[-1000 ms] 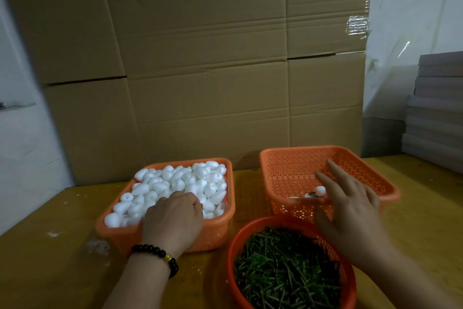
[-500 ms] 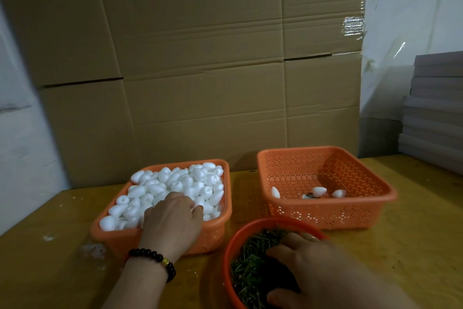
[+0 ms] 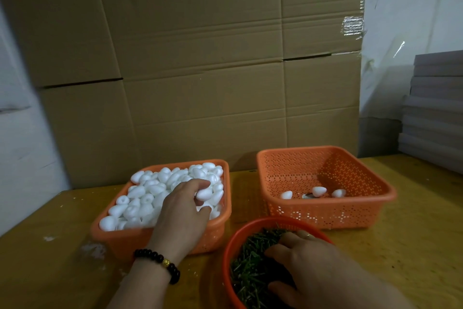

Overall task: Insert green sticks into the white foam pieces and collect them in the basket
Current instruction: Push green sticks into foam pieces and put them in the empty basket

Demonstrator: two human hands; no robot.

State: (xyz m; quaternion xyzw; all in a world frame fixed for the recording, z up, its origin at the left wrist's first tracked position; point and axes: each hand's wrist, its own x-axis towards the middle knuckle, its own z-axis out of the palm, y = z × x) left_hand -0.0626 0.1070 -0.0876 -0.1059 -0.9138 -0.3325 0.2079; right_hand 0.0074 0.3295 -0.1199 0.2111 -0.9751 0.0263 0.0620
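Orange plastic defines the workspace: a rectangular perforated tray point(image 3: 160, 238) heaped with white egg-shaped foam pieces point(image 3: 150, 198) sits at left on the yellow-brown wooden table point(image 3: 400, 246), a second perforated orange collecting basket point(image 3: 325, 211) stands to its right, and a round red-orange bowl point(image 3: 229, 253) of short green sticks point(image 3: 250, 266) lies nearest the camera. Half a second ago the left hand point(image 3: 181, 216) lay knuckles-up on the heap; now it has lifted and turned a little, and its fingertips pinch a single white foam piece point(image 3: 204, 194) just above the pile. A dark beaded bracelet point(image 3: 160, 262) circles that wrist. A second ago the right hand point(image 3: 315, 266) was raised over the near edge of the collecting basket with fingers spread; since then it has dropped into the bowl, and it now rests among the green sticks with its fingers curled downward, a ring showing on one finger. Whether it has actually caught a stick I cannot tell, because the fingertips are buried. Three finished white foam pieces point(image 3: 318, 191) lie on the floor of the collecting basket, as they did half a second ago. Brown corrugated cardboard sheets point(image 3: 200, 70) stand behind the table, and grey stacked boards point(image 3: 436, 108) rise at far right.
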